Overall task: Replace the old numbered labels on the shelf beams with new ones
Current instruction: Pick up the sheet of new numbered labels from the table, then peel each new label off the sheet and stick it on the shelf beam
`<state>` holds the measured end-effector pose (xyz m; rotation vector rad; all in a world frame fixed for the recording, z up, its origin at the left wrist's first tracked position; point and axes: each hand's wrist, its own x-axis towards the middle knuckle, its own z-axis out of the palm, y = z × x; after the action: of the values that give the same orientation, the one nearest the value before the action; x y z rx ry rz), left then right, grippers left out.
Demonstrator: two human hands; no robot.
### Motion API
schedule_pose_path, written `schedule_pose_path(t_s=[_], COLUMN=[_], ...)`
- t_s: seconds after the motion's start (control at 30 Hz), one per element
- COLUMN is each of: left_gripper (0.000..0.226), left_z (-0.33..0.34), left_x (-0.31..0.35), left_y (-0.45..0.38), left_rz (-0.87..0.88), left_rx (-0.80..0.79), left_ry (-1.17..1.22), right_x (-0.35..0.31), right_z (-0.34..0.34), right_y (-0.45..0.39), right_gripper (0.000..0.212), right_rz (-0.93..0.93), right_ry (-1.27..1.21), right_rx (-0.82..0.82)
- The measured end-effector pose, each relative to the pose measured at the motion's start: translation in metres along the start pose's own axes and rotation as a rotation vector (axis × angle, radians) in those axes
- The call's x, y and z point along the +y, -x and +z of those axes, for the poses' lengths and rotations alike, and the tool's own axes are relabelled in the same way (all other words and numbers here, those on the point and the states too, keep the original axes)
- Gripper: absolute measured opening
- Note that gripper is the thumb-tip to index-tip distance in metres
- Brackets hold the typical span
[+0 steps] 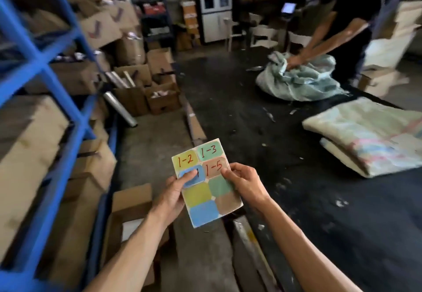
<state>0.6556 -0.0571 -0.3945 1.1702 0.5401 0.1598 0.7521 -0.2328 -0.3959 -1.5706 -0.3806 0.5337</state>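
I hold a sheet of coloured labels in front of me with both hands. Its upper labels carry red handwritten numbers: a yellow 1-2, a green 1-3, a brown 1-5. My left hand grips the sheet's left edge, its thumb pressing on a partly lifted blue label. My right hand pinches the sheet's right edge beside the 1-5 label. The lower labels are blank. The blue shelf beams stand to my left.
Cardboard boxes fill the shelves and crowd the floor at left. An open box lies below my left arm. Another person bends over a grey sack at the back right. Folded sacks lie at right.
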Motion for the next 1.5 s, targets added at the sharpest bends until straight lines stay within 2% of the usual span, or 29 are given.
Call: schedule_pose_path(t_s=[0.1,0.23,0.33,0.47,0.57,0.7,0.83,1.1,1.23,1.5], left_gripper=[0.031,0.042,0.049,0.031,0.022,0.027,0.026,0.018,0.017,0.032], left_z=[-0.052,-0.115,-0.148,-0.201,-0.235,-0.275,-0.304,-0.338,-0.352,-0.372], left_x=[0.032,0.072,0.098,0.127,0.143,0.158,0.168,0.178,0.176,0.177], left_y=[0.024,0.065,0.094,0.13,0.152,0.176,0.187,0.191,0.186,0.171], left_rz=[0.093,0.198,0.273,0.352,0.387,0.432,0.436,0.449,0.442,0.42], left_rx=[0.159,0.324,0.459,0.629,0.703,0.768,0.922,1.121,1.213,1.418], left_ry=[0.029,0.055,0.053,0.087,0.089,0.065,0.125,0.134,0.107,0.036], right_x=[-0.022,-0.055,-0.073,-0.095,-0.105,-0.109,-0.11,-0.112,-0.11,-0.114], right_z=[0.06,0.144,0.198,0.277,0.324,0.381,0.421,0.462,0.483,0.518], right_y=[-0.013,-0.018,-0.02,-0.016,-0.013,-0.012,-0.013,-0.029,-0.046,-0.082], right_gripper=[0.015,0.033,0.033,0.026,0.022,0.016,0.008,0.009,0.01,0.011], right_rz=[-0.134,-0.351,-0.473,-0.572,-0.595,-0.579,-0.539,-0.589,-0.545,-0.559], right_ry=[0.057,0.088,0.093,0.064,0.042,-0.019,-0.069,-0.059,-0.115,-0.193], right_rx=[-0.102,-0.206,-0.272,-0.358,-0.393,-0.452,-0.563,-0.732,-0.823,-1.032])
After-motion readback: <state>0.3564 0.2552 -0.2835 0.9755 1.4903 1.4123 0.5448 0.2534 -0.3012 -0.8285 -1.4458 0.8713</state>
